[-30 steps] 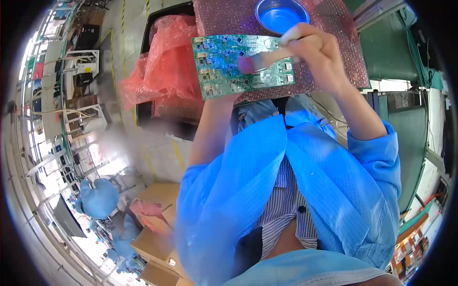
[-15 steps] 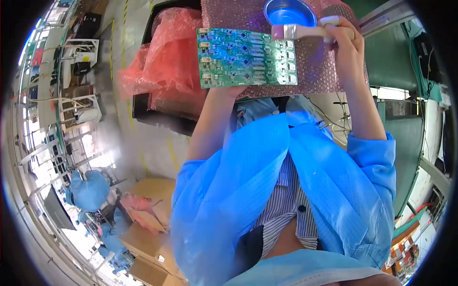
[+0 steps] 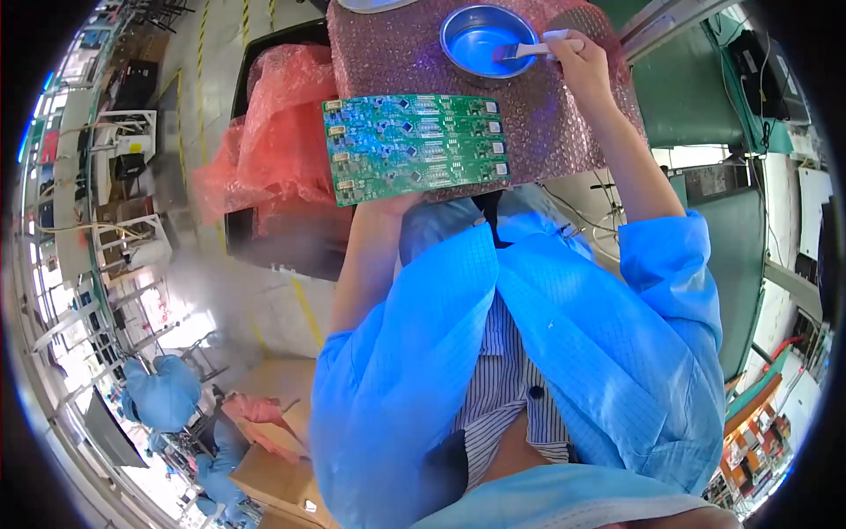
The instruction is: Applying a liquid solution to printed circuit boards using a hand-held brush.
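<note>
A green circuit board panel [image 3: 414, 145], made of several joined strips with chips and connectors, lies tilted toward me. My left hand [image 3: 392, 204] grips its near edge from below, and the board hides most of the fingers. In my right hand [image 3: 579, 66] is a flat brush [image 3: 530, 50], its handle pinched between fingers that wear white finger covers. The bristles reach over the rim into a round metal bowl [image 3: 452, 63], whose inside glows blue. Whether they touch the bottom I cannot tell.
Pink bubble wrap [image 3: 388, 53] covers the work surface under the bowl. More crumpled red bubble wrap [image 3: 278, 132] spills over a black tray [image 3: 242, 231] on the left. Part of a pale round dish [image 3: 374, 3] shows at the far edge. Cardboard boxes [image 3: 280, 480] stand at lower left.
My right hand has moved the brush from the board's far right corner into the bowl. The left hand keeps hold of the board, now less close to the bowl. The whole view has shifted.
</note>
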The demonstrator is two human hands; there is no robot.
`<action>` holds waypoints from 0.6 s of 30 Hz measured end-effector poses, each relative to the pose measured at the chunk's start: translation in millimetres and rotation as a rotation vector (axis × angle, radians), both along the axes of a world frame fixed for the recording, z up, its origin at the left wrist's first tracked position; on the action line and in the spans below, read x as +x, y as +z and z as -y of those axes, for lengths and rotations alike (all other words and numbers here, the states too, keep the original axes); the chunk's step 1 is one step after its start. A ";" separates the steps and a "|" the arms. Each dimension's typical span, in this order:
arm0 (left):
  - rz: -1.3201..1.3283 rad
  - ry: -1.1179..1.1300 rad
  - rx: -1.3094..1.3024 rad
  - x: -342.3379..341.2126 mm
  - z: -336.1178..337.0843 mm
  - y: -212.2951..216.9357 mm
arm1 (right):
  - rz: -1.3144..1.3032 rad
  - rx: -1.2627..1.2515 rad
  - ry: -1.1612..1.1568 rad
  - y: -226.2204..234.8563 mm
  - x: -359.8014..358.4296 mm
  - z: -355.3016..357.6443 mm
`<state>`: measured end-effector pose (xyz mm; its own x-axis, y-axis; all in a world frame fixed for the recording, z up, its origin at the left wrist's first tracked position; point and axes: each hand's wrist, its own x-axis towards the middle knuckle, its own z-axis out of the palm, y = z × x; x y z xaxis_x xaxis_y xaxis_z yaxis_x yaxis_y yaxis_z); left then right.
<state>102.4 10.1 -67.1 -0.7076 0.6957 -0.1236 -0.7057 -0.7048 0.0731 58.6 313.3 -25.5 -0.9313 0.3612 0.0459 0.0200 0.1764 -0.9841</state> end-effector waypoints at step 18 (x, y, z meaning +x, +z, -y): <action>-0.010 0.045 -0.166 -4.4 -14.5 -10.4 | -0.086 -0.201 -0.073 46.9 33.2 -52.1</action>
